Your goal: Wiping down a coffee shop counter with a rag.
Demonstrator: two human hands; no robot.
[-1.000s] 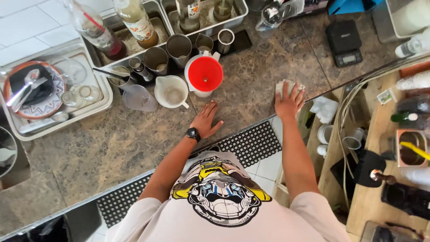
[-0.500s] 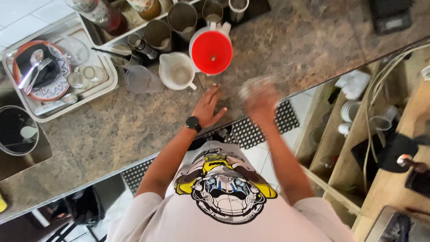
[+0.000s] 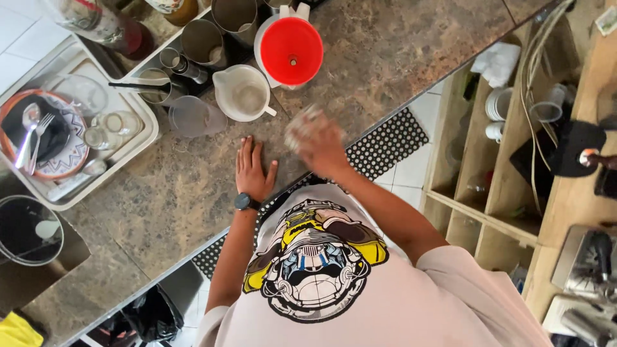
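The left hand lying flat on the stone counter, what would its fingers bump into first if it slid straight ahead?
Probably the clear plastic measuring cup, which lies just beyond the fingers of the left hand. The white ceramic jug sits a little to the side, so it looks like a near miss, though depth is hard to judge.

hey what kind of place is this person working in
Probably a café or bar work counter. A stone-patterned countertop holds steel jugs, a white pitcher and a jug topped by a red funnel. Stacked cups sit on wooden shelves, and a tray holds used dishes.
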